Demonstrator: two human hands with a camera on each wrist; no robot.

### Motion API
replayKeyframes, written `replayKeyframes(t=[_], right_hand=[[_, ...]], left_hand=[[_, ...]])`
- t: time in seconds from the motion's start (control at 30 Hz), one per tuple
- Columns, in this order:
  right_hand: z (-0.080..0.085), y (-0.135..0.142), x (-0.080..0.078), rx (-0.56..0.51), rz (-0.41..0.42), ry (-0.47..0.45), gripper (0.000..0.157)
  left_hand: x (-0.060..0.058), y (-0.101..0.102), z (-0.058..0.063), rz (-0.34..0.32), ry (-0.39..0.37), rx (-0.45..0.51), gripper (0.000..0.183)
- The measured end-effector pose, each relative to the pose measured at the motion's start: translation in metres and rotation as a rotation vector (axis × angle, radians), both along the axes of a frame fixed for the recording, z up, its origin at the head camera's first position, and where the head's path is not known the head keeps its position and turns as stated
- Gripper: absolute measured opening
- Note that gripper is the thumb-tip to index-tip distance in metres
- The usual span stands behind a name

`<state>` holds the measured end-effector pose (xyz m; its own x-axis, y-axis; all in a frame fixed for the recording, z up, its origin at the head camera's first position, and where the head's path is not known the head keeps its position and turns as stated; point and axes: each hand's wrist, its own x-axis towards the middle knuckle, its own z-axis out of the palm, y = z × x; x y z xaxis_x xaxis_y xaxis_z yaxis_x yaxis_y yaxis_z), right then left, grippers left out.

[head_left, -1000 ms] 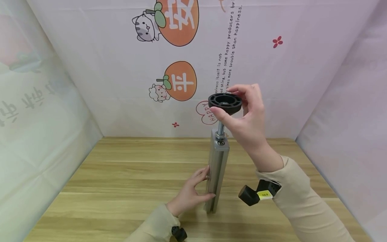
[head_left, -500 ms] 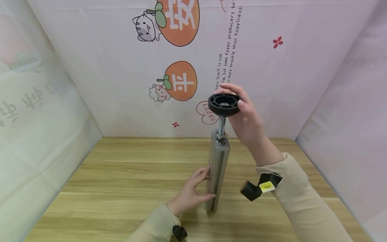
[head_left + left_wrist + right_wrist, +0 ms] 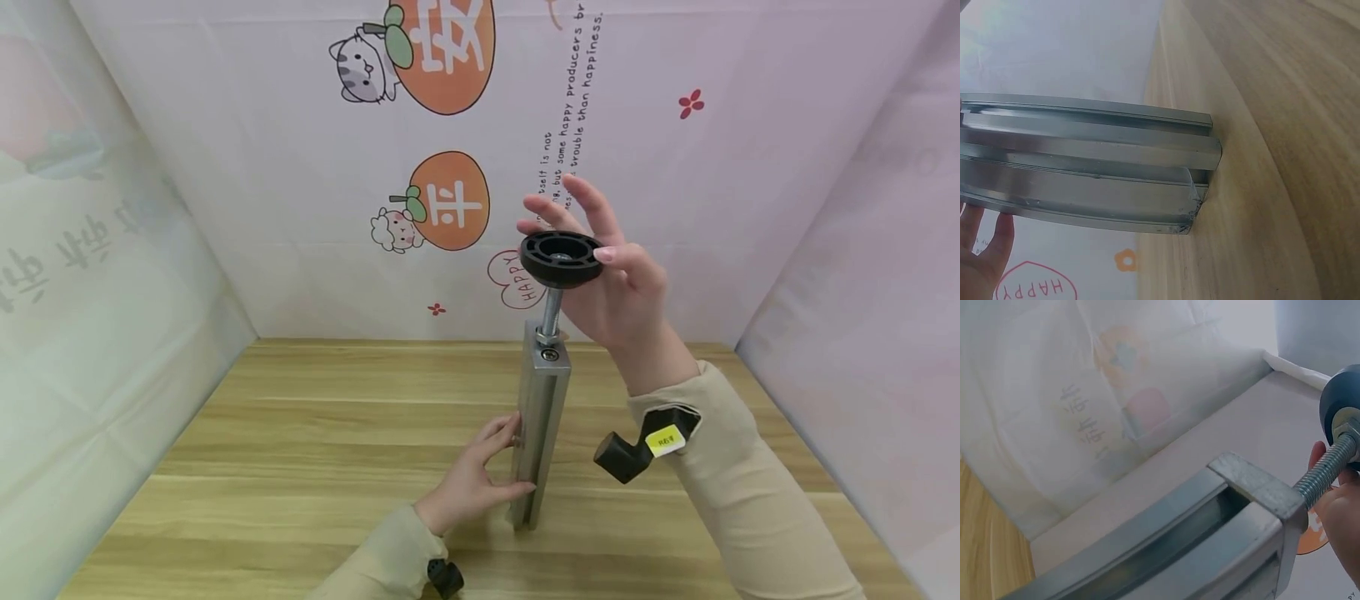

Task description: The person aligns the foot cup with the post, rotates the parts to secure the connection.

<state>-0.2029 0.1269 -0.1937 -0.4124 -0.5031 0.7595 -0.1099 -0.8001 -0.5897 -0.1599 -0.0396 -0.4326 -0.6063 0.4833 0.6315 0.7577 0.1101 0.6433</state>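
A silver slotted aluminium profile (image 3: 542,425) stands on end on the wooden table, a metal end plate (image 3: 1259,487) across its top. My left hand (image 3: 467,483) holds its lower part, the thumb on the near side and the fingers at the far side. From the plate rises a threaded rod (image 3: 551,313) with a nut (image 3: 547,337) at its base, carrying a round black levelling foot (image 3: 561,273). My right hand (image 3: 626,287) is at the foot's right, thumb tip at the rim, other fingers spread and extended behind it. In the left wrist view the profile's bottom end (image 3: 1200,181) meets the tabletop.
The wooden table (image 3: 337,433) is bordered at the back by a white printed cloth (image 3: 300,192). Cloth sides rise at left and right. Black wrist cameras sit on both sleeves, the right camera (image 3: 626,457) hanging beside the profile.
My right hand has loosened from around the foot: its thumb moved from the front to the right rim and its fingers spread upward. The left hand and the profile stay in place.
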Motion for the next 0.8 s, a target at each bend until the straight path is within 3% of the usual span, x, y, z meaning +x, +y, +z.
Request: replayKeyframes(t=[0.1,0.2,0.3,0.57,0.8], right_hand=[[-0.0014,-0.0014,0.0004,-0.012,0.043,-0.016,0.045],[-0.0035,-0.0018,0.0011,-0.009,0.025,-0.02,0.042],[-0.0063,-0.0003,0.0018,-0.009,-0.025,-0.006,0.039],[-0.0079,-0.0014,0.0023,0.001,-0.216,0.142,0.03],[-0.0051,-0.0005,0.0074,0.027,-0.37,0.152,0.027]], left_hand=[[0.0004,-0.0003,-0.0007,-0.006,-0.009,0.007,0.104],[0.0003,0.0001,-0.001,0.0,-0.006,0.004,0.104],[-0.0004,0.0013,-0.0024,0.0,-0.01,-0.001,0.104],[-0.0008,0.0007,-0.0021,-0.02,-0.013,0.007,0.103],[-0.0001,0.0007,-0.0023,-0.026,-0.015,0.015,0.102]])
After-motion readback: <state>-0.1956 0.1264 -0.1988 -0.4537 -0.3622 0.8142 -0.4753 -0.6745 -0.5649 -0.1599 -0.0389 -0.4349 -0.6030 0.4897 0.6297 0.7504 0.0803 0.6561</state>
